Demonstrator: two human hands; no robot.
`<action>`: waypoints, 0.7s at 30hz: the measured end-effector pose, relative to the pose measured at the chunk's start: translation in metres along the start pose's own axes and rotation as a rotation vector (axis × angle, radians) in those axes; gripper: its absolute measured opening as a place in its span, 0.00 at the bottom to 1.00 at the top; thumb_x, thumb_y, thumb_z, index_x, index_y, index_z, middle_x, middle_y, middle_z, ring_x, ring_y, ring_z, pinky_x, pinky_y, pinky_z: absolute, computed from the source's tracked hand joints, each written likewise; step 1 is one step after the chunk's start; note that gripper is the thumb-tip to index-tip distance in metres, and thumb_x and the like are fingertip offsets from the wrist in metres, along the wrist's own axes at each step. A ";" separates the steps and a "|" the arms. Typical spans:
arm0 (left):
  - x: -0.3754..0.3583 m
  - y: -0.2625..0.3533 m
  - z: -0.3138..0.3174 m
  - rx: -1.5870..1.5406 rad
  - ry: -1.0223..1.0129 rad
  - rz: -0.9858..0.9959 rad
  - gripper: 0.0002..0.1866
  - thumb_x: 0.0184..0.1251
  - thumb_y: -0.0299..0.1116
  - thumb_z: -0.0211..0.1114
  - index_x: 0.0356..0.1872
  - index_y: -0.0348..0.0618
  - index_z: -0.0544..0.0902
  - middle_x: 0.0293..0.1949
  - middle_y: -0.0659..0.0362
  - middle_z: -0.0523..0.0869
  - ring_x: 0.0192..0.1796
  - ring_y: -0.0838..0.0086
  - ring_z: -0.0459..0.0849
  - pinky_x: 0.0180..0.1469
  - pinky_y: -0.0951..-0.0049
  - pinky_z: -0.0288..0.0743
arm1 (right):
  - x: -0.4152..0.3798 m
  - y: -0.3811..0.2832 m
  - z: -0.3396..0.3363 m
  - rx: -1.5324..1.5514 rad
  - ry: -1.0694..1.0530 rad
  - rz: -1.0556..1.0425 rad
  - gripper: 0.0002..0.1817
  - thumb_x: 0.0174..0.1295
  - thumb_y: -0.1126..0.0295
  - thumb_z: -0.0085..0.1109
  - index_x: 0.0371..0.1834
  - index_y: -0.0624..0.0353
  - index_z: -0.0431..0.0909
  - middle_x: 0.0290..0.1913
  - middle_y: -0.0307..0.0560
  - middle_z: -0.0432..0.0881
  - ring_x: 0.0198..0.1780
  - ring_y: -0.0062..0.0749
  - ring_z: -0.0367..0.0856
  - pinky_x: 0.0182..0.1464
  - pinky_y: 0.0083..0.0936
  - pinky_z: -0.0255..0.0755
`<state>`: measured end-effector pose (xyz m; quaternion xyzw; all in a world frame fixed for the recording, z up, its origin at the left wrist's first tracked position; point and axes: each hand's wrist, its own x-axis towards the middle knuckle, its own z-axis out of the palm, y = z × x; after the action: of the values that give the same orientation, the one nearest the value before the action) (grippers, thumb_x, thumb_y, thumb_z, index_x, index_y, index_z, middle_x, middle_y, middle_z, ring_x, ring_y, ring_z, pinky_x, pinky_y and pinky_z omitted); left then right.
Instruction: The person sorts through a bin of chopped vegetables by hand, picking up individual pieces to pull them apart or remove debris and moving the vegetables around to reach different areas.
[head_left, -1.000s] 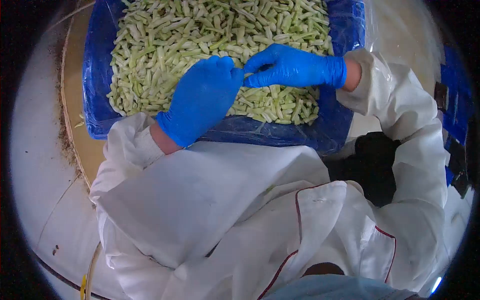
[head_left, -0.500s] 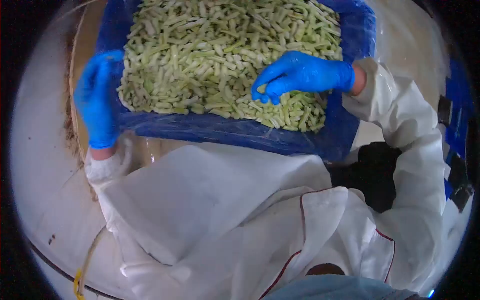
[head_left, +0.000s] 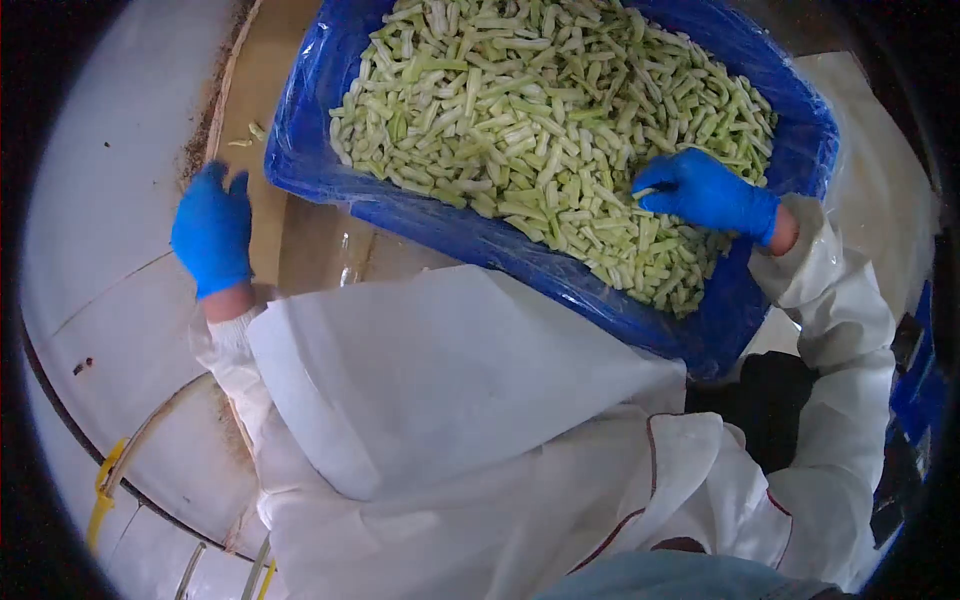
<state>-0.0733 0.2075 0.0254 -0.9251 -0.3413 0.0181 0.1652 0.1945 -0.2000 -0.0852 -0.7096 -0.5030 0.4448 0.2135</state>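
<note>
A blue-lined crate (head_left: 470,235) in front of me is heaped with pale green cut bean pieces (head_left: 530,110). My right hand (head_left: 708,192), in a blue glove, rests on the pile at its right side, fingers pinched on one bean piece (head_left: 645,191). My left hand (head_left: 213,232), also blue-gloved, is out to the left of the crate, over the table edge, fingers loosely together and holding nothing that I can see. White sleeves and a white apron (head_left: 450,380) cover my arms and front.
A tan table surface (head_left: 260,110) lies left of the crate with a few stray bean bits (head_left: 248,136) on it. Pale floor (head_left: 110,200) spreads to the left. A yellow-tipped rail (head_left: 105,490) shows at the bottom left. Blue items (head_left: 915,390) sit at the right edge.
My left hand left the bean pile and swung out past the crate's left side. My right hand moved rightward across the pile. The view shifted, so the crate sits farther right and tilted.
</note>
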 end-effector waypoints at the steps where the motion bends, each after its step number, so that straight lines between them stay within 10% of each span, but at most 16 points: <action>1: 0.013 0.016 0.000 -0.101 0.091 0.058 0.13 0.58 0.38 0.62 0.42 0.46 0.82 0.40 0.52 0.83 0.43 0.59 0.82 0.43 0.61 0.75 | 0.001 -0.003 0.000 -0.058 0.009 0.021 0.14 0.53 0.64 0.62 0.40 0.59 0.81 0.37 0.52 0.82 0.40 0.44 0.81 0.44 0.32 0.73; 5: 0.023 0.116 0.002 -0.849 -0.334 0.605 0.13 0.55 0.37 0.64 0.40 0.44 0.81 0.36 0.53 0.82 0.40 0.58 0.81 0.42 0.63 0.75 | 0.001 0.005 0.010 -0.264 0.011 -0.024 0.15 0.50 0.64 0.62 0.40 0.58 0.81 0.39 0.52 0.80 0.42 0.49 0.79 0.46 0.38 0.72; 10: 0.016 0.171 0.064 -0.557 -0.290 0.951 0.10 0.50 0.37 0.67 0.30 0.43 0.81 0.32 0.53 0.82 0.34 0.57 0.81 0.38 0.63 0.75 | -0.002 -0.007 0.011 -0.354 0.015 -0.088 0.16 0.51 0.66 0.61 0.44 0.56 0.78 0.43 0.51 0.77 0.44 0.49 0.77 0.46 0.39 0.71; 21: 0.002 0.178 0.038 -1.171 -0.640 0.629 0.14 0.48 0.35 0.72 0.33 0.36 0.85 0.28 0.54 0.85 0.29 0.72 0.83 0.32 0.73 0.76 | 0.021 -0.063 0.013 0.210 0.336 -0.194 0.16 0.59 0.70 0.59 0.51 0.57 0.75 0.39 0.46 0.79 0.37 0.26 0.77 0.41 0.24 0.73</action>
<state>0.0341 0.0929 -0.0673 -0.8654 -0.0452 0.1485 -0.4765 0.1525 -0.1572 -0.0530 -0.6957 -0.4772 0.3477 0.4092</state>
